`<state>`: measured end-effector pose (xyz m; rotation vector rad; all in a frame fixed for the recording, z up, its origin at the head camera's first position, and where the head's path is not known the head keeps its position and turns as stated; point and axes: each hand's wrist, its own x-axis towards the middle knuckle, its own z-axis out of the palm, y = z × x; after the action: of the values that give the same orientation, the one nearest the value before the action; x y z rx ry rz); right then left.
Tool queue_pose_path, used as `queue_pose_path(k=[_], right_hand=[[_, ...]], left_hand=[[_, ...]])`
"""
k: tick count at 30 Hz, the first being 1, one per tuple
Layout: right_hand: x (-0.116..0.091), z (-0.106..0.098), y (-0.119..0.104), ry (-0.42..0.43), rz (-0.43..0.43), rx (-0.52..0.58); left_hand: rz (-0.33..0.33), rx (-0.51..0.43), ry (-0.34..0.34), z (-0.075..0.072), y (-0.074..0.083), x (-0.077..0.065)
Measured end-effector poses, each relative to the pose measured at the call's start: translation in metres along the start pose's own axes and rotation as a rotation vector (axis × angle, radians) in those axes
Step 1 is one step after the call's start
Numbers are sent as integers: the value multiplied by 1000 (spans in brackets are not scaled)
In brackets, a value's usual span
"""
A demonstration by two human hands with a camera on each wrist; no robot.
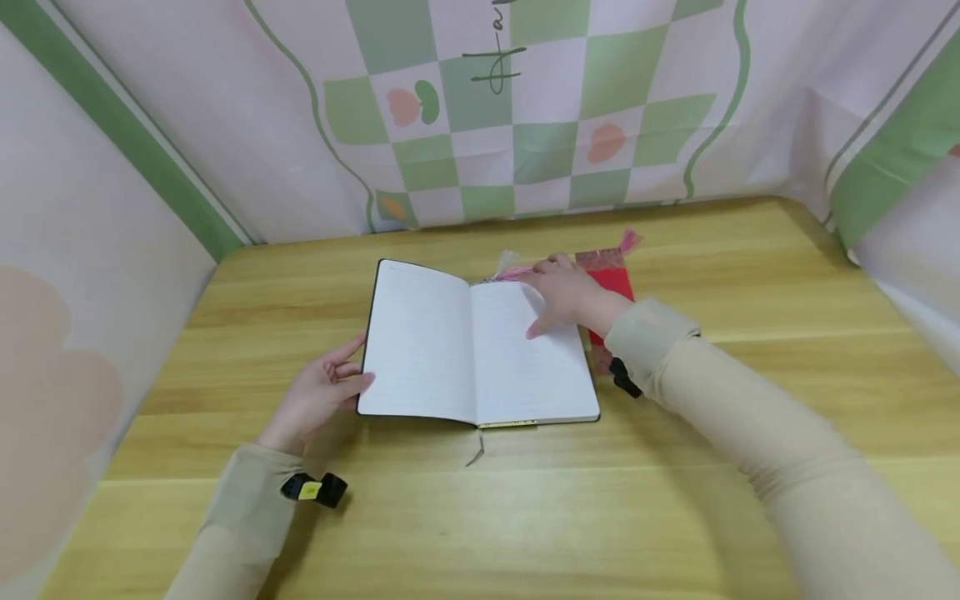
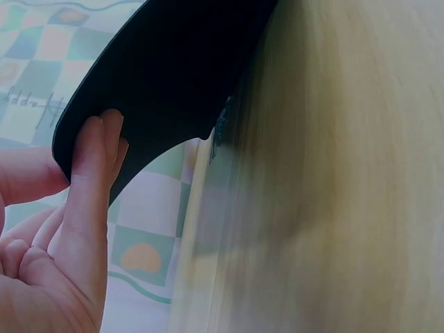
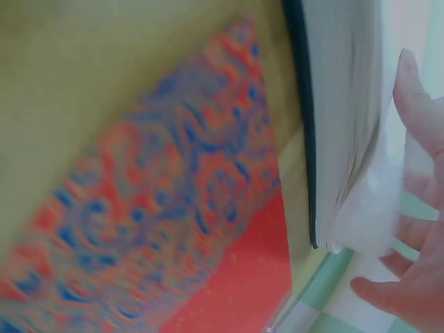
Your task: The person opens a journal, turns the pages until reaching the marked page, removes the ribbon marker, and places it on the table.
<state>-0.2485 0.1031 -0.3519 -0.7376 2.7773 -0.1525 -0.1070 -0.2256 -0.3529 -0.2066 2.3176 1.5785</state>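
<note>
A dark-covered notebook (image 1: 420, 350) lies open at blank-looking, faintly lined pages. My left hand (image 1: 318, 396) pinches its left edge, thumb over the page and fingers behind; the left wrist view shows that dark cover (image 2: 166, 76) raised off the table. Over the upper right page, my right hand (image 1: 566, 292) has its thumb on the paper and its other fingers spread near the top corner. In the right wrist view, loose page edges (image 3: 347, 139) bulge towards those fingers. A flat red piece (image 1: 618, 283) with patterned ends and a pink tassel lies partly hidden beside the notebook.
White and pink tassels (image 1: 510, 268) show behind the notebook's top edge. A thin ribbon (image 1: 477, 450) and a yellow strip (image 1: 508, 424) stick out at its bottom. The wooden table (image 1: 525, 525) meets a checked cloth (image 1: 480, 175) at the back.
</note>
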Motion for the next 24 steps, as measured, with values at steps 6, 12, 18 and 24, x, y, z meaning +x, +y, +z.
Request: queue_pose_path(k=[6,12,18,24], right_hand=[[-9,3,-1,33,-107,63],[-26,5,-7,35,-186,162],[-43,8,-12,62,-228,259],[-59,2,-16,9,-133,568]], left_hand=[[10,3,-1,-1,1,-1],[9,-12,-4,0,3,-2],[20,-17,-8,0,3,-2],[23,-19,-7,1,5,-3]])
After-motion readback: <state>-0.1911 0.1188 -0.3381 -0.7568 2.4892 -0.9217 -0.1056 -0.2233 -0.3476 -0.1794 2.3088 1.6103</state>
